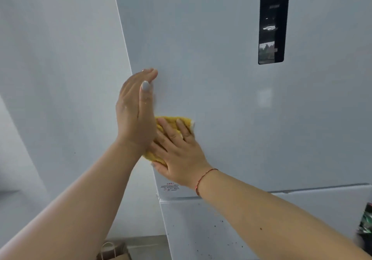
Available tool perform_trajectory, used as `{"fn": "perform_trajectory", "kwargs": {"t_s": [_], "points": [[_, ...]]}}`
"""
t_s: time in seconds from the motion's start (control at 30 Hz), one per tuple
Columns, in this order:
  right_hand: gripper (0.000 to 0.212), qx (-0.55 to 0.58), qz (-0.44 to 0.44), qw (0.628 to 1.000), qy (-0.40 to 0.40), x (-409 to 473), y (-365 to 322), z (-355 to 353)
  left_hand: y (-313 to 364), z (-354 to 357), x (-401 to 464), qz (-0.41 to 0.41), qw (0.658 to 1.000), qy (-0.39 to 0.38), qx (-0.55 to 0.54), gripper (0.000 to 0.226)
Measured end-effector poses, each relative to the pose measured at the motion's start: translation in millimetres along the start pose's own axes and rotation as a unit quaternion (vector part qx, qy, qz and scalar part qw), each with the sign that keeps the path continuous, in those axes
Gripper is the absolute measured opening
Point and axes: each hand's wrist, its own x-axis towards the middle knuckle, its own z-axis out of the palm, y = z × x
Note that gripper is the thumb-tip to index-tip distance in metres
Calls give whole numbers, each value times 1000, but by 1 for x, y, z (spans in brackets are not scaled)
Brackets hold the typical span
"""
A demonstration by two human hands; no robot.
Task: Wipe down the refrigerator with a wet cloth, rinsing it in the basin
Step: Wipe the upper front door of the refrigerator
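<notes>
Refrigerator (221, 88) upper door: yellow cloth (173, 122) pressed flat under right hand (179, 159), fingers spread, near the door's left edge. Left hand (136, 115), released and straight-fingered, stands edge-on just left, overlapping the cloth. Black panel (272, 20) up right; paper bag (114, 251) far below.

Refrigerator (231, 98) filling centre and right of frame, cloth (171, 122) on its door left of centre, display panel (272, 22) upper right, paper bag (114, 251) bottom left
</notes>
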Motion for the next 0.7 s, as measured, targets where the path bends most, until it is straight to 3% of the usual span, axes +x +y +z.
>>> {"fn": "perform_trajectory", "kwargs": {"t_s": [0.17, 0.27, 0.5, 0.7], "points": [[52, -14, -163, 980, -114, -47, -31, 26, -12, 5, -24, 22, 999, -33, 17, 51], [46, -25, -205, 968, -143, -84, -23, 26, -10, 20, -39, 48, 997, -51, 14, 48], [45, -37, -192, 971, -139, -162, 47, 0, 5, 59, -54, 135, 989, -56, -10, 45], [45, -83, -150, 979, -107, -226, 117, -36, 30, 97, -60, 154, 985, -59, -38, 45]]}}
